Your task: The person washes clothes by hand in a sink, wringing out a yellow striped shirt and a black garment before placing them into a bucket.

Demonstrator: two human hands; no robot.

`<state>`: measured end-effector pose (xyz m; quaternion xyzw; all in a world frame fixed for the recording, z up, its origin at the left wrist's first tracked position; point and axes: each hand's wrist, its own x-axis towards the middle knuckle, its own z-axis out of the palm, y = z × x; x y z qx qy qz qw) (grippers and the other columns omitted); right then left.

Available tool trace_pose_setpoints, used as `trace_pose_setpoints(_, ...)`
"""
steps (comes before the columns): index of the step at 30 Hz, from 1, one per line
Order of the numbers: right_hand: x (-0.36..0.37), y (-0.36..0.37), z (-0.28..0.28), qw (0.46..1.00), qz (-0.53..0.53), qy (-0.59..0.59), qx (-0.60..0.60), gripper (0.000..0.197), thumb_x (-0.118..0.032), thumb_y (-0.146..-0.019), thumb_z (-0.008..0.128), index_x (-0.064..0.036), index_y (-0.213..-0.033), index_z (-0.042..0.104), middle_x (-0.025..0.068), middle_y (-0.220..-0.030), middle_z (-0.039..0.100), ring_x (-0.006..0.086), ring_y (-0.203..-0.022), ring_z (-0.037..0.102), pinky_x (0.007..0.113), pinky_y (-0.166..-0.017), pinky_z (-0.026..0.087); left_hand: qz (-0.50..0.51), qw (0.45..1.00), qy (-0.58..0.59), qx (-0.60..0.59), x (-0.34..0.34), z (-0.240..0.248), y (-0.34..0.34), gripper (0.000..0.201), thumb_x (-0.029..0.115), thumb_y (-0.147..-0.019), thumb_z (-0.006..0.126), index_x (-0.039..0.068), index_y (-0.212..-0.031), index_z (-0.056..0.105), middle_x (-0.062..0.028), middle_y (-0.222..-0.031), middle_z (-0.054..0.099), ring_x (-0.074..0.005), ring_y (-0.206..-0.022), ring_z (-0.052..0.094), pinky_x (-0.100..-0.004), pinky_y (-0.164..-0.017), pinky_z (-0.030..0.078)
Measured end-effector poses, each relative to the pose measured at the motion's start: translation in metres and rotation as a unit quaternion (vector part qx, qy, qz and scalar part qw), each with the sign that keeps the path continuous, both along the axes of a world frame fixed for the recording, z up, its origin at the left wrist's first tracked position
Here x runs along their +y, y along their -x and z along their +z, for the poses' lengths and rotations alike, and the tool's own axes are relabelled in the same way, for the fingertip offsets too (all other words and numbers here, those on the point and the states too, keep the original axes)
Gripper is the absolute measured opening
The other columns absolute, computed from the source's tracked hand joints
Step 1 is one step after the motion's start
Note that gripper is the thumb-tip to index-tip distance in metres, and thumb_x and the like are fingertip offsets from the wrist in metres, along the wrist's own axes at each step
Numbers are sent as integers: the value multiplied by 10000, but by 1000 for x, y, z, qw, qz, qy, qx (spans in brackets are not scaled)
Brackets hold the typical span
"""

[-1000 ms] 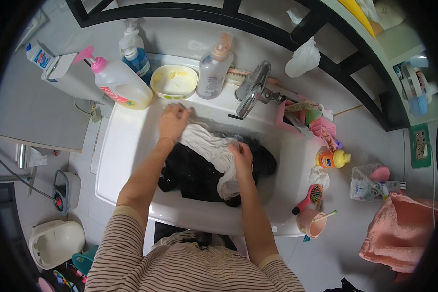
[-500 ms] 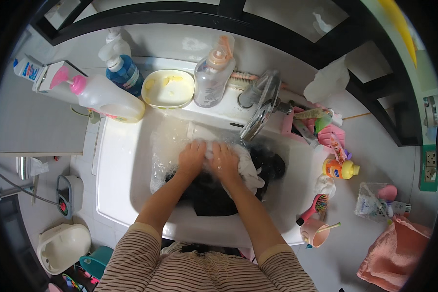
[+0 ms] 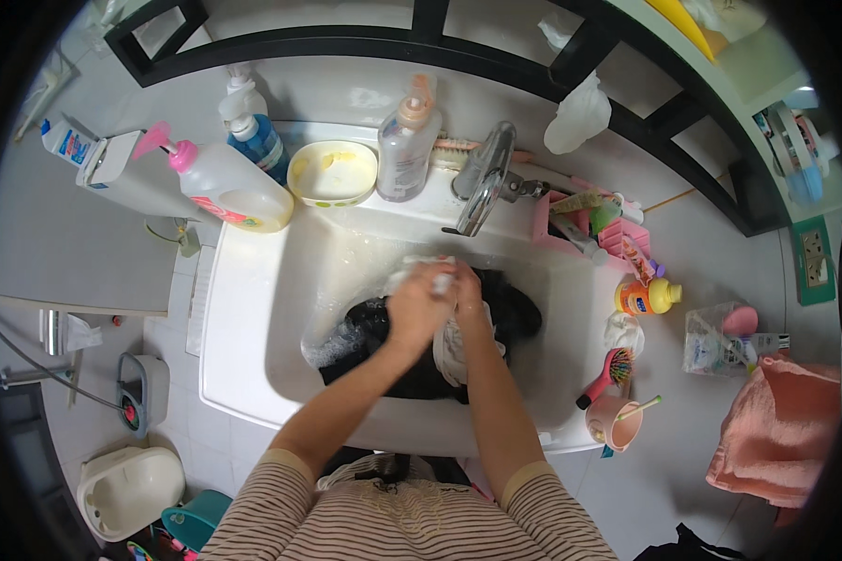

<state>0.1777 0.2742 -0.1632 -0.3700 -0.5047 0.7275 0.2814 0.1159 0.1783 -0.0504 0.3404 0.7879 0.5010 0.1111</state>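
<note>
Both hands are together over the white sink (image 3: 243, 309), closed on a wet white cloth (image 3: 451, 351). My left hand (image 3: 421, 299) wraps round the bunched upper part, slightly smeared by motion. Pressed against it from the right, my right hand (image 3: 468, 292) grips the same cloth. The cloth's lower end hangs between my wrists onto dark wet fabric (image 3: 398, 374) in the basin. Some suds (image 3: 335, 346) float at the left of the dark fabric. The chrome faucet (image 3: 488, 178) stands just beyond my hands.
Along the back rim stand a pink-topped pump bottle (image 3: 239, 192), a blue pump bottle (image 3: 260, 145), a soap dish (image 3: 332, 175) and a clear pump bottle (image 3: 409, 140). At right are a pink organizer (image 3: 554, 220), a yellow-capped bottle (image 3: 647, 297), a hairbrush (image 3: 608, 376) and a pink cup (image 3: 616, 423).
The white cloth has been lifted out of the water and gathered between my hands. My hands have moved right and closed together. The view has shifted slightly.
</note>
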Motion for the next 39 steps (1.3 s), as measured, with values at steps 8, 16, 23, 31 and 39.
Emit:
trace_pose_setpoints(8,-33,-37,41,982,-28,186,29,258,-244,-883,546,-30,-991,639,34,-892,622,135,-842,570,262,-768,449,100,989,94,62,13,-33,39,240,273,-718,638,101,-885,640,-132,-892,615,-340,-777,606,-404,-678,497)
trace_pose_setpoints(16,-30,-41,92,844,122,-384,-354,540,-391,-762,637,-154,-1232,516,82,-1178,562,289,-1115,476,480,-891,355,-125,959,119,223,-46,-31,75,669,407,-664,703,237,-1276,492,-108,-1397,359,-335,-1207,402,-565,-914,330)
trace_pose_setpoints(23,-43,-25,39,739,89,-565,-357,325,-230,-704,581,-92,-997,609,89,-880,610,294,-838,549,438,-648,393,-126,931,146,309,-30,-99,34,441,358,-726,617,141,-1105,560,-98,-902,570,-279,-801,565,-445,-637,440)
trace_pose_setpoints(31,11,19,51,765,280,-317,-486,278,-260,-792,539,-48,-959,604,177,-906,620,357,-890,575,445,-780,441,-140,908,313,242,-9,-141,47,170,289,-815,503,132,-850,561,-93,-752,620,-310,-686,608,-463,-553,458)
trace_pose_setpoints(39,5,-55,69,932,222,-192,-213,926,-318,-633,780,-71,-1383,297,198,-1340,377,327,-1250,364,380,-1017,310,-71,981,180,18,-23,-27,49,339,350,-772,602,87,-985,619,-132,-704,633,-328,-658,607,-414,-596,458)
